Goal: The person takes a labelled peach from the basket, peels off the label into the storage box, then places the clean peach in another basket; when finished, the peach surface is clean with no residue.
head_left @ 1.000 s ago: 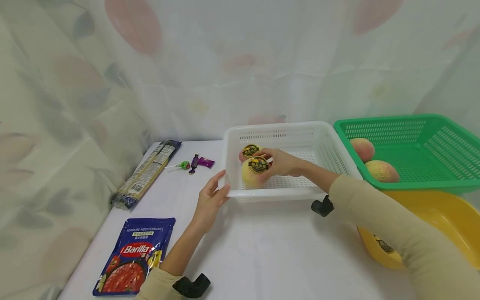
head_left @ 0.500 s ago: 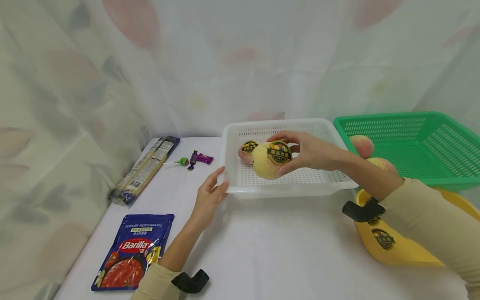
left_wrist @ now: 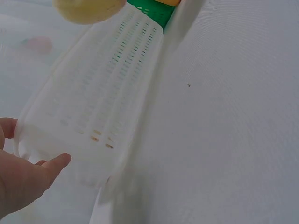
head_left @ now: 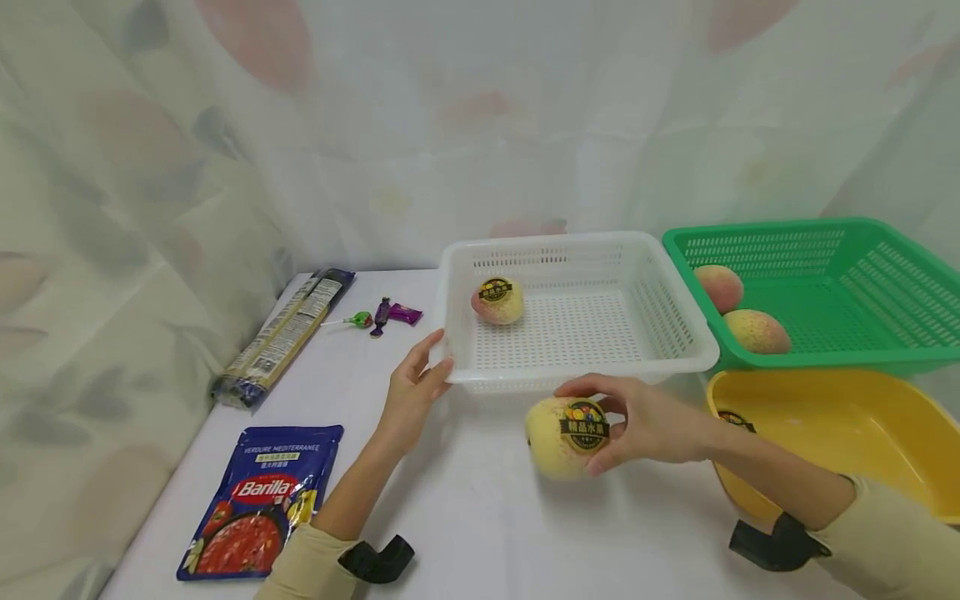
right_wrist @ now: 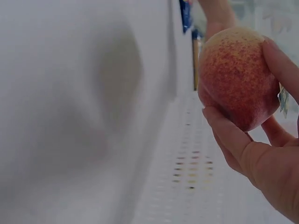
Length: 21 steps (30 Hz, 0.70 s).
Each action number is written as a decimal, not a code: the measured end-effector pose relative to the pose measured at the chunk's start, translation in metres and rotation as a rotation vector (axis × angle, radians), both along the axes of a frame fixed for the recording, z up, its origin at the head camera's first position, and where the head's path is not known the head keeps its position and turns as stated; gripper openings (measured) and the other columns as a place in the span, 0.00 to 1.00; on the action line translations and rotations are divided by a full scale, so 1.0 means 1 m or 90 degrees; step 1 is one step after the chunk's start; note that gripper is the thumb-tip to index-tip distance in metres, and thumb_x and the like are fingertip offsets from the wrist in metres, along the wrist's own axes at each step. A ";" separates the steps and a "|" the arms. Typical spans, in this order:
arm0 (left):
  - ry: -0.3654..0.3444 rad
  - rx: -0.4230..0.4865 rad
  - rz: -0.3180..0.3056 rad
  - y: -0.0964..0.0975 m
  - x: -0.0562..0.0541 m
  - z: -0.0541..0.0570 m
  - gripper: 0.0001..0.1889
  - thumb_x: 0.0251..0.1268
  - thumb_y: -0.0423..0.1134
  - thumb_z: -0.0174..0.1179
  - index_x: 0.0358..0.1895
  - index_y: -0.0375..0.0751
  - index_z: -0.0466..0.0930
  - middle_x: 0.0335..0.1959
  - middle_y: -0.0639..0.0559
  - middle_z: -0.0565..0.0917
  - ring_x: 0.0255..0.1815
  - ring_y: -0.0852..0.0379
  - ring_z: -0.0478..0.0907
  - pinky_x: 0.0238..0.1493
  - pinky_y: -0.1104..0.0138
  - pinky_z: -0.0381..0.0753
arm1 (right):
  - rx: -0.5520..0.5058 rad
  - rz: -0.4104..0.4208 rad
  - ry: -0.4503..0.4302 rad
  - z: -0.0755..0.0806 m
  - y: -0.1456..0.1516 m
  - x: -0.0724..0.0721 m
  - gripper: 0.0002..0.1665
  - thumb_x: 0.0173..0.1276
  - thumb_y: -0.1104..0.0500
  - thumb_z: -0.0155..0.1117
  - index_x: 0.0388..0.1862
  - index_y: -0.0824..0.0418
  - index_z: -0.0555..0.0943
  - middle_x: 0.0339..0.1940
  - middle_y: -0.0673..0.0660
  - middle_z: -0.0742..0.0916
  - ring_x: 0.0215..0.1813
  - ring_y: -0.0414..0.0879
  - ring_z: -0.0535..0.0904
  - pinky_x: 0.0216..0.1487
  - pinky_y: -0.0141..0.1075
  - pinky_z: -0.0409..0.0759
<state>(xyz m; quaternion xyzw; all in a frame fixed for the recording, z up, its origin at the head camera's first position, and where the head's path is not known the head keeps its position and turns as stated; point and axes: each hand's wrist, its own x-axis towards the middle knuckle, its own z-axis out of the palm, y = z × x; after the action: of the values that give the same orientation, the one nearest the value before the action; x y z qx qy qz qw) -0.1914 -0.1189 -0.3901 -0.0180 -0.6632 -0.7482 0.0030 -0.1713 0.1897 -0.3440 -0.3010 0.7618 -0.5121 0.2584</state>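
My right hand (head_left: 660, 423) holds a yellow and red peach (head_left: 550, 442) with a round black label, in front of the white basket and above the white table. In the right wrist view the peach (right_wrist: 237, 77) shows its red side, with fingers and thumb around it. My left hand (head_left: 408, 398) grips the front left corner of the white plastic basket (head_left: 570, 373). The left wrist view has its thumb on the basket's outer wall. Inside this basket, toward the back left, lies another labelled peach (head_left: 498, 302).
Right of the white basket stands a green basket (head_left: 862, 360) with two peaches (head_left: 757, 332). A yellow basin (head_left: 840, 417) sits before it. At left lie a long pasta pack (head_left: 288, 333), a lollipop (head_left: 362, 319), purple-wrapped candies (head_left: 405, 313) and a blue Barilla sauce pouch (head_left: 262, 500).
My right hand has lifted the peach out of the white basket and carried it toward me and slightly right. My left hand has stayed at the basket's corner.
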 end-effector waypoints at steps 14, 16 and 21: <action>-0.005 -0.021 -0.006 0.001 0.000 0.003 0.27 0.71 0.32 0.53 0.72 0.42 0.60 0.71 0.43 0.60 0.64 0.37 0.66 0.56 0.62 0.75 | 0.018 -0.016 -0.017 -0.053 0.002 0.011 0.47 0.47 0.55 0.81 0.65 0.59 0.68 0.61 0.55 0.75 0.59 0.56 0.71 0.52 0.34 0.78; -0.001 -0.044 -0.010 -0.002 0.000 0.004 0.27 0.71 0.33 0.53 0.72 0.42 0.60 0.70 0.42 0.61 0.63 0.37 0.67 0.57 0.60 0.75 | 0.020 -0.015 -0.013 -0.052 0.002 0.011 0.47 0.46 0.54 0.81 0.64 0.59 0.68 0.60 0.55 0.75 0.59 0.56 0.71 0.52 0.34 0.78; 0.022 -0.129 0.017 -0.017 -0.001 0.016 0.29 0.70 0.35 0.55 0.72 0.44 0.60 0.70 0.43 0.61 0.67 0.44 0.64 0.62 0.57 0.70 | 0.030 -0.013 -0.009 -0.051 0.000 0.012 0.47 0.46 0.54 0.81 0.64 0.58 0.68 0.61 0.54 0.75 0.60 0.56 0.70 0.54 0.34 0.77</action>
<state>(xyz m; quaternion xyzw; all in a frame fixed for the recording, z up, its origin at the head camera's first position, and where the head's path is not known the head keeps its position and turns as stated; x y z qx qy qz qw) -0.1922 -0.1354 -0.3738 -0.0222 -0.7356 -0.6767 0.0227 -0.1594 0.1900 -0.3947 -0.2837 0.7748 -0.4988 0.2653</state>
